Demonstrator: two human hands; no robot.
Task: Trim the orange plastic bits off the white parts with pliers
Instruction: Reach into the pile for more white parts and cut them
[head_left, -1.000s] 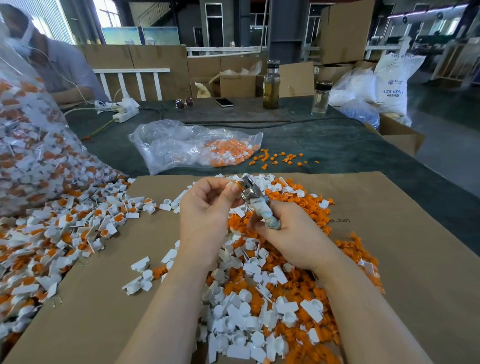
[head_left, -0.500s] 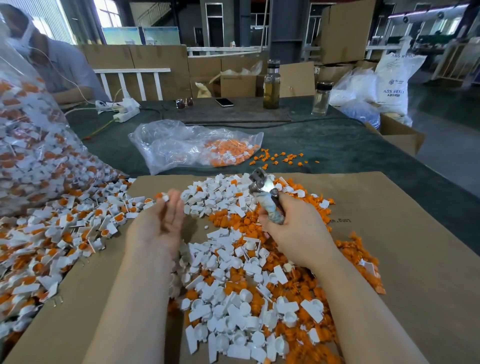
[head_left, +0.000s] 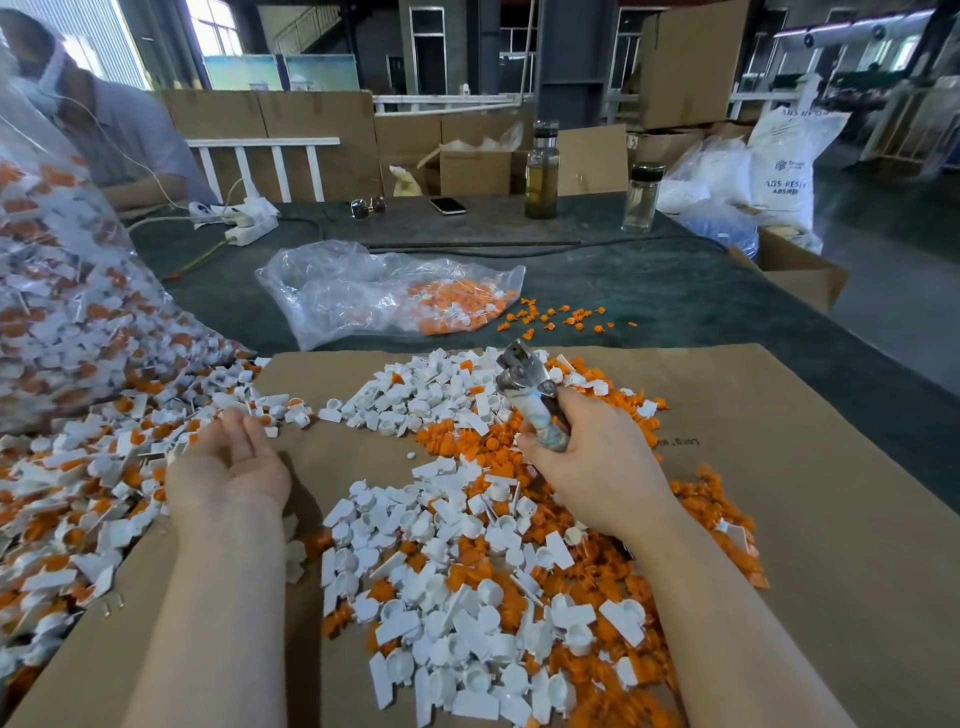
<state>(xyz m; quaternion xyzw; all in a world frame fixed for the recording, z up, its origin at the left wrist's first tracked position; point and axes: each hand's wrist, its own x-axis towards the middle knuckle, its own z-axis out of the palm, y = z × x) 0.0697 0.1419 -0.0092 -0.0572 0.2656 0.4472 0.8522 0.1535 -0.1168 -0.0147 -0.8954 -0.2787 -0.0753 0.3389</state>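
**Factory floor / packing workshop**

Big industrial hall w/ steel columns (head_left: 558, 57) and high windows. Stacked cardboard boxes (head_left: 691, 62) along the back, white ABS resin sack (head_left: 787, 166) at right. Long green-covered surface (head_left: 649, 291) w/ bulk bags of plastic parts (head_left: 62, 291); another worker (head_left: 104, 130) seated far left.

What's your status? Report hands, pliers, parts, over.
Left hand open, palm up, empty, by untrimmed parts. Right hand grips pliers, nose up over trimmed pile. Nothing blocking.
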